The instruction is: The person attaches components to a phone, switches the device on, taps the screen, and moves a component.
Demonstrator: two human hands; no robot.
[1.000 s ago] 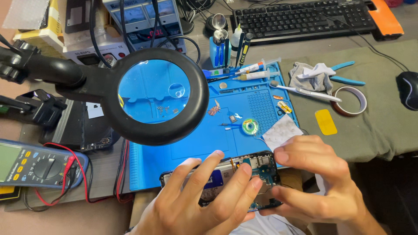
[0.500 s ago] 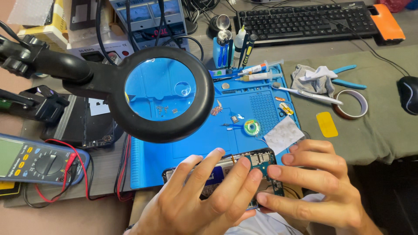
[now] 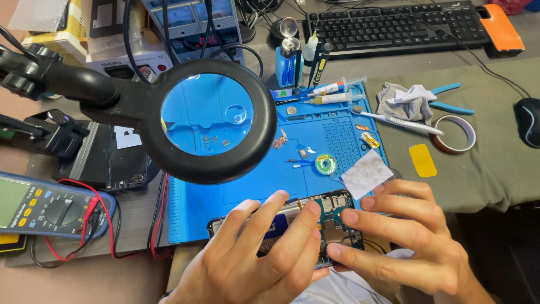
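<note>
Head cam: left hand point(image 3: 261, 256) & right hand point(image 3: 408, 239) are gripping an opened phone point(image 3: 326, 217) at the near edge of the blue repair mat point(image 3: 253, 186) — fingers spread over its circuit board, w/ magnifier lamp point(image 3: 208, 121) hanging above, multimeter point(image 3: 48, 205) far left.

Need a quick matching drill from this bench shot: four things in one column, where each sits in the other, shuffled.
Things:
1. opened phone
2. magnifier lamp
3. multimeter
4. tape roll

Places:
A. on the green cloth, right of the blue mat
B. held between the left hand and right hand at the near edge
C. far left, with red leads
D. on a black arm above the blue mat's left part

Pairs: 1-B, 2-D, 3-C, 4-A
</note>
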